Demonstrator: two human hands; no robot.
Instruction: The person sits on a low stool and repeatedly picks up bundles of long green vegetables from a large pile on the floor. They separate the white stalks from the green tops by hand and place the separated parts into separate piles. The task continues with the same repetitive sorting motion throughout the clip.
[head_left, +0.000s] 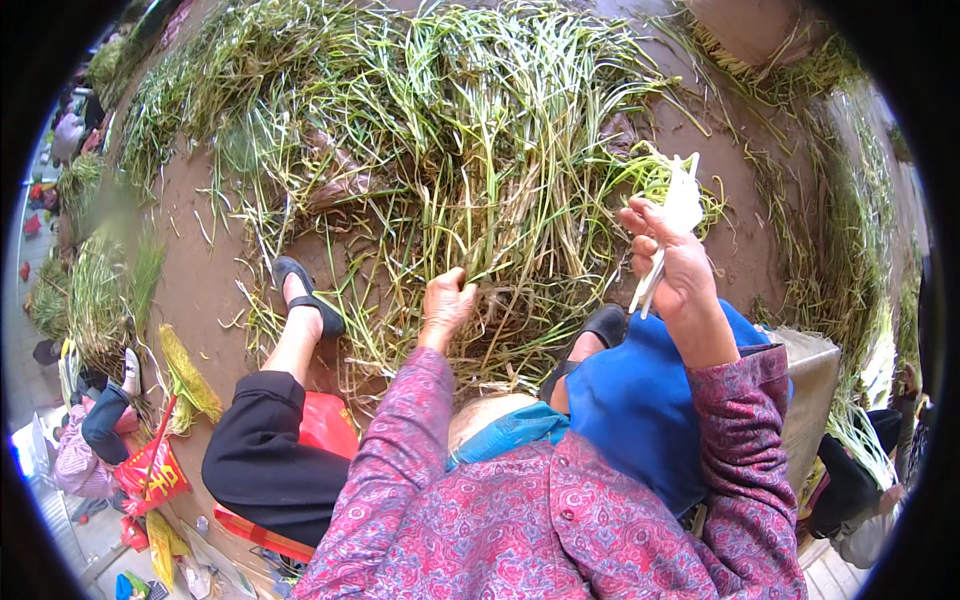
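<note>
My left hand (448, 306) is closed at the near edge of a large heap of long green stalks (517, 127), with a few thin stems (480, 251) running from its fingertips into the heap. Raised at the right, my right hand (681, 274) grips a small bundle of pale stalks (681, 199). Their white lower ends stick out below the fingers, and curled light-green leaves (649, 176) show behind the hand. Strong glare washes out part of this bundle. Trimmed leaves and roots lie loose between my dark shoes (319, 306).
A blue cloth (637, 405) covers my right leg, beside a tan block-like object (810, 397). Red plastic (328, 424) shows beside my left leg. At left are a broom (187, 375), a red bag (154, 476) and a seated person (94, 442). More stalks line the right; another person (855, 480) sits there.
</note>
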